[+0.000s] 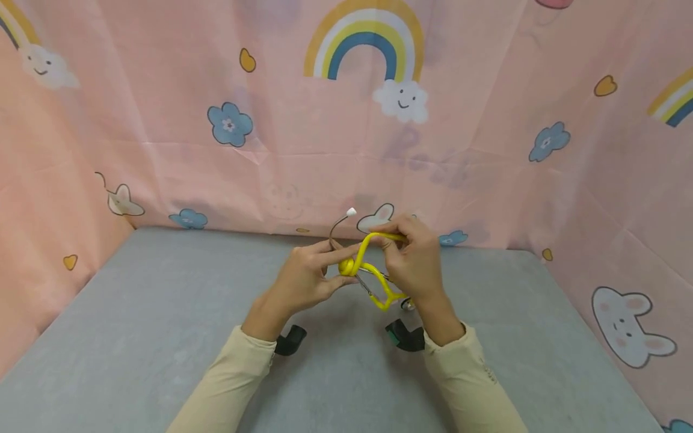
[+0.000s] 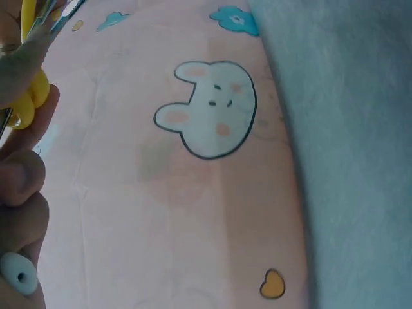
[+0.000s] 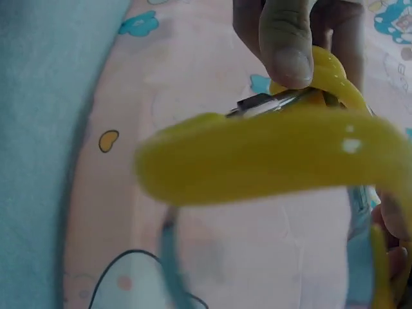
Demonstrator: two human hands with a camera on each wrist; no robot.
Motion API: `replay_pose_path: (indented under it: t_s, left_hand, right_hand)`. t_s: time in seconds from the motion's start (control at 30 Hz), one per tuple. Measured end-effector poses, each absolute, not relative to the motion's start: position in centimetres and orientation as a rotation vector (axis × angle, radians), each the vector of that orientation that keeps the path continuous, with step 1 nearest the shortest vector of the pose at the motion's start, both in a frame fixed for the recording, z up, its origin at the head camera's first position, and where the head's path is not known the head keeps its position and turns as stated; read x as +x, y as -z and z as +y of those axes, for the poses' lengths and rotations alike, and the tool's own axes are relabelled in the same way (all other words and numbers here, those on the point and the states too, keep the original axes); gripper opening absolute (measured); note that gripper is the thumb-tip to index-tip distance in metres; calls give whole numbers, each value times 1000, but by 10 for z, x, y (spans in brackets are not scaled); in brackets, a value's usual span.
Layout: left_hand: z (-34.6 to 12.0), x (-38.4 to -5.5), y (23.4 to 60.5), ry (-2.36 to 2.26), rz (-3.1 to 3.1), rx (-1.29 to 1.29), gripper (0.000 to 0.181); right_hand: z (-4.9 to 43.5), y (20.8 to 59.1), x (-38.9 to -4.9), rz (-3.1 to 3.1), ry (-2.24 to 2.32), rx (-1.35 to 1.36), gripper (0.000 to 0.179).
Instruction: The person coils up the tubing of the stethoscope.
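Note:
A stethoscope with yellow tubing (image 1: 386, 296) and metal ear tubes is held above the grey table. My left hand (image 1: 303, 273) grips it between thumb and fingers where the tubing wraps in a tight coil (image 1: 348, 266) around the metal. One white ear tip (image 1: 351, 211) sticks up beyond the left fingers; a pale ear tip (image 2: 19, 273) also shows in the left wrist view. My right hand (image 1: 419, 258) pinches a raised stretch of the tubing to the right of the coil. The chest piece (image 1: 408, 305) hangs by the right wrist, partly hidden. Blurred yellow tube (image 3: 257, 158) crosses the right wrist view.
The grey table (image 1: 162, 313) spreads under both arms. A pink curtain (image 1: 292, 132) printed with rainbows, flowers and rabbits stands behind it and on both sides. Black wrist-worn pieces (image 1: 290, 340) project from under both cuffs.

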State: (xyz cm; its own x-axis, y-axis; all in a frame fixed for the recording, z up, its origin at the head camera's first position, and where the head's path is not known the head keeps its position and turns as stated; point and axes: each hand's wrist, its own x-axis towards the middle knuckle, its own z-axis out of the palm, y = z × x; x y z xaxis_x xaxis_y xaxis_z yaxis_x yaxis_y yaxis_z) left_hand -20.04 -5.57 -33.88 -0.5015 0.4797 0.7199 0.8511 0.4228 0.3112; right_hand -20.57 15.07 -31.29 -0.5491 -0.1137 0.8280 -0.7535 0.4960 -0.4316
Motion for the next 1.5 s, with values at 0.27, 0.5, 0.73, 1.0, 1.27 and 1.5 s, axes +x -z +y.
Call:
replay_pose_path:
  t_s: [0.27, 0.5, 0.73, 1.0, 1.27, 1.5]
  left_hand:
    - [-52, -200, 338, 1100, -2012, -1212, 57]
    - [-46, -200, 340, 1224, -1959, -1314, 36]
    - [-48, -200, 338, 1286, -1970, -1232, 38]
    - [-58, -201, 334, 1422, -2001, -1049, 37]
    - [-73, -205, 327, 1444, -1949, -826, 37]
    - [-81, -209, 323, 1342, -1939, -596, 35]
  right_hand:
    - [163, 309, -207, -2126, -1280, 673, 11]
    - [159, 306, -203, -2254, -1362, 516, 14]
    - [157, 305, -207, -2374, -1453, 351, 22]
    - [161, 320, -218, -2400, -1480, 481, 25]
    - [141, 340, -221, -2518, -1282, 523, 27]
    - [109, 340, -207, -2550, -1294, 575, 28]
